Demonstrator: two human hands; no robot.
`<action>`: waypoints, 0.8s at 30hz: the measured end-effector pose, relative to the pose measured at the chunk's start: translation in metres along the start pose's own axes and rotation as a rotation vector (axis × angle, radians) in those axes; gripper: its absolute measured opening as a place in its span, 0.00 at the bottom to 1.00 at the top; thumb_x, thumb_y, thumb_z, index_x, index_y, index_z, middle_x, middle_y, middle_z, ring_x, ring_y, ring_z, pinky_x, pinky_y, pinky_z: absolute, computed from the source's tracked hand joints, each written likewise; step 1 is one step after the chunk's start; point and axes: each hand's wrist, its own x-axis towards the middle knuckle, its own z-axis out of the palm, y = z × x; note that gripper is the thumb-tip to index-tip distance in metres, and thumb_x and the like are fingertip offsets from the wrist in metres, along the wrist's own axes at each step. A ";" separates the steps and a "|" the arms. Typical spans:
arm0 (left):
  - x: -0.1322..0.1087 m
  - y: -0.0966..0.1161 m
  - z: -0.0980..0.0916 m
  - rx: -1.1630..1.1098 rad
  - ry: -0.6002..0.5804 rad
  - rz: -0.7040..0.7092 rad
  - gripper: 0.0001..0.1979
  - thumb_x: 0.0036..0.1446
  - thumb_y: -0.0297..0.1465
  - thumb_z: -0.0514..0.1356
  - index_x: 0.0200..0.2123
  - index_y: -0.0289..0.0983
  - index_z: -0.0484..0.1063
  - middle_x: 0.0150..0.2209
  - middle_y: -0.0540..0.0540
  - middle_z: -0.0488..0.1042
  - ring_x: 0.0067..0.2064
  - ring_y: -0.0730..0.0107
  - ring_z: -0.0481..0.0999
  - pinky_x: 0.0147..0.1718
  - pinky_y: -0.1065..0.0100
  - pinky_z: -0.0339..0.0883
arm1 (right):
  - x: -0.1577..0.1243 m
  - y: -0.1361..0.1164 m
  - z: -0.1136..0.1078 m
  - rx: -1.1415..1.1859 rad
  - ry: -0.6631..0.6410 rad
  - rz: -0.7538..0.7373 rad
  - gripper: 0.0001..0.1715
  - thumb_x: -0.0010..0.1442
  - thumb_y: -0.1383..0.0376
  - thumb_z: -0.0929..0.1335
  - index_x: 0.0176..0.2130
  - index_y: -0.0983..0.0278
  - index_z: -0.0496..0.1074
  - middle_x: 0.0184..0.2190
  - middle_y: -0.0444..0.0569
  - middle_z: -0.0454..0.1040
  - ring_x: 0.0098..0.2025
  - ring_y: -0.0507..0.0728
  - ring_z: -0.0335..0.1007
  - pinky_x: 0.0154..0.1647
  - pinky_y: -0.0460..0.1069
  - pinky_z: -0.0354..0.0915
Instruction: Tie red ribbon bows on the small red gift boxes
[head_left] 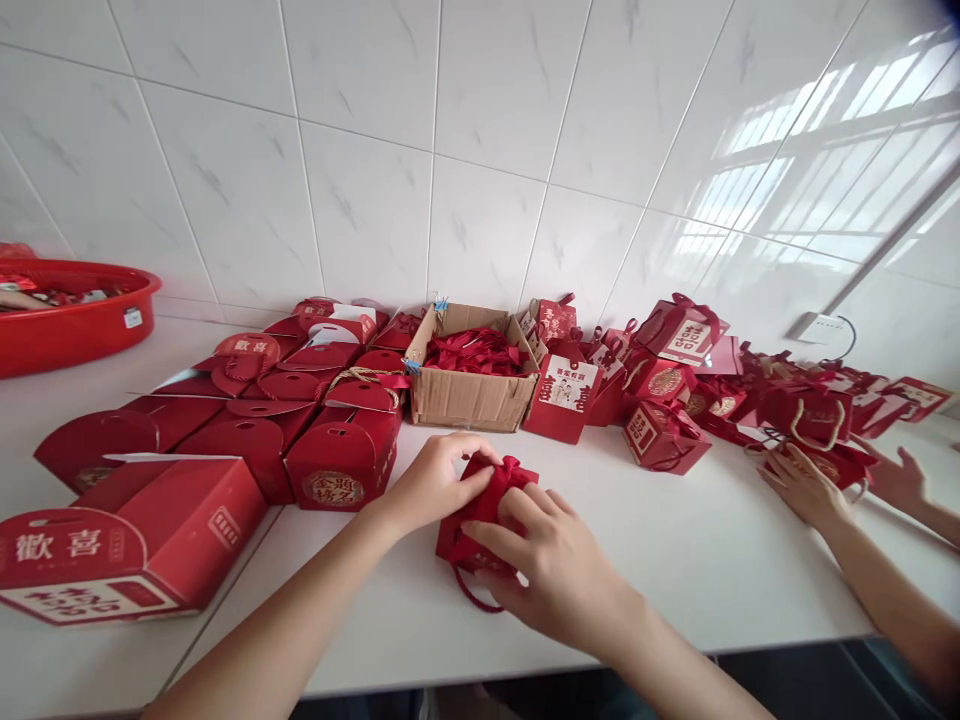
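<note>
On the white table in front of me is a small red gift box [450, 535] with a red ribbon tied in a knot on its top and a dark red cord handle [474, 592] hanging at the near side. My left hand [439, 480] is closed at the far left edge, thumb and fingers pinching the red ribbon [510, 464] by the knot. Across the right side of the box lies my right hand [559, 560], its fingers curled in on the ribbon. Both hands hide much of the box, and the exact grip of the right fingertips is partly covered.
Folded red gift boxes [225, 420] crowd the left. Behind my hands, a cardboard box [472, 400] holds red ribbons [476, 352]. Ribboned boxes [664, 435] are piled to the right, where another person's hands [810, 490] touch one. A red basin [75, 335] stands far left.
</note>
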 end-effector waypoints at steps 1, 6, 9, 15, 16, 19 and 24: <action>0.000 0.000 0.000 0.000 0.004 0.001 0.07 0.54 0.27 0.57 0.34 0.39 0.75 0.36 0.49 0.80 0.39 0.68 0.77 0.42 0.68 0.69 | -0.001 -0.002 0.004 -0.016 0.039 0.004 0.12 0.57 0.67 0.68 0.43 0.58 0.75 0.31 0.51 0.72 0.33 0.59 0.66 0.32 0.54 0.64; 0.001 -0.001 0.000 0.011 0.008 0.008 0.07 0.53 0.27 0.57 0.33 0.39 0.75 0.35 0.49 0.79 0.38 0.68 0.77 0.40 0.68 0.69 | -0.006 0.010 -0.021 0.272 0.026 0.002 0.09 0.58 0.68 0.67 0.37 0.58 0.77 0.29 0.49 0.73 0.31 0.55 0.66 0.34 0.53 0.67; 0.001 -0.001 0.001 0.004 0.014 0.016 0.07 0.53 0.26 0.58 0.33 0.39 0.75 0.34 0.49 0.79 0.38 0.68 0.76 0.40 0.68 0.69 | -0.003 0.033 -0.049 0.564 -0.330 -0.038 0.08 0.58 0.62 0.69 0.39 0.56 0.78 0.29 0.45 0.74 0.29 0.53 0.69 0.32 0.49 0.68; -0.001 0.000 0.000 -0.021 0.000 0.020 0.08 0.53 0.25 0.57 0.33 0.38 0.75 0.35 0.49 0.79 0.39 0.68 0.77 0.42 0.68 0.69 | 0.019 0.082 -0.029 0.629 -0.024 0.153 0.11 0.60 0.64 0.67 0.44 0.60 0.71 0.43 0.50 0.75 0.40 0.55 0.71 0.38 0.51 0.68; -0.001 0.000 -0.001 -0.023 -0.001 0.022 0.08 0.53 0.24 0.57 0.33 0.38 0.75 0.35 0.49 0.79 0.39 0.68 0.77 0.42 0.68 0.69 | 0.023 0.086 -0.020 0.609 -0.037 0.147 0.13 0.59 0.65 0.67 0.46 0.59 0.69 0.45 0.50 0.74 0.41 0.55 0.70 0.39 0.51 0.67; -0.002 0.000 -0.002 -0.011 -0.007 0.034 0.08 0.54 0.24 0.57 0.33 0.39 0.75 0.35 0.49 0.79 0.39 0.69 0.77 0.41 0.69 0.69 | 0.027 0.089 0.000 0.584 -0.055 0.107 0.14 0.58 0.67 0.67 0.46 0.59 0.68 0.41 0.47 0.75 0.38 0.53 0.70 0.36 0.49 0.67; -0.004 0.005 -0.005 0.014 -0.005 0.060 0.08 0.56 0.24 0.56 0.34 0.38 0.75 0.36 0.49 0.78 0.40 0.70 0.76 0.43 0.69 0.68 | 0.018 0.077 0.000 0.574 0.061 0.069 0.11 0.62 0.71 0.62 0.43 0.59 0.67 0.37 0.46 0.73 0.38 0.52 0.68 0.40 0.49 0.65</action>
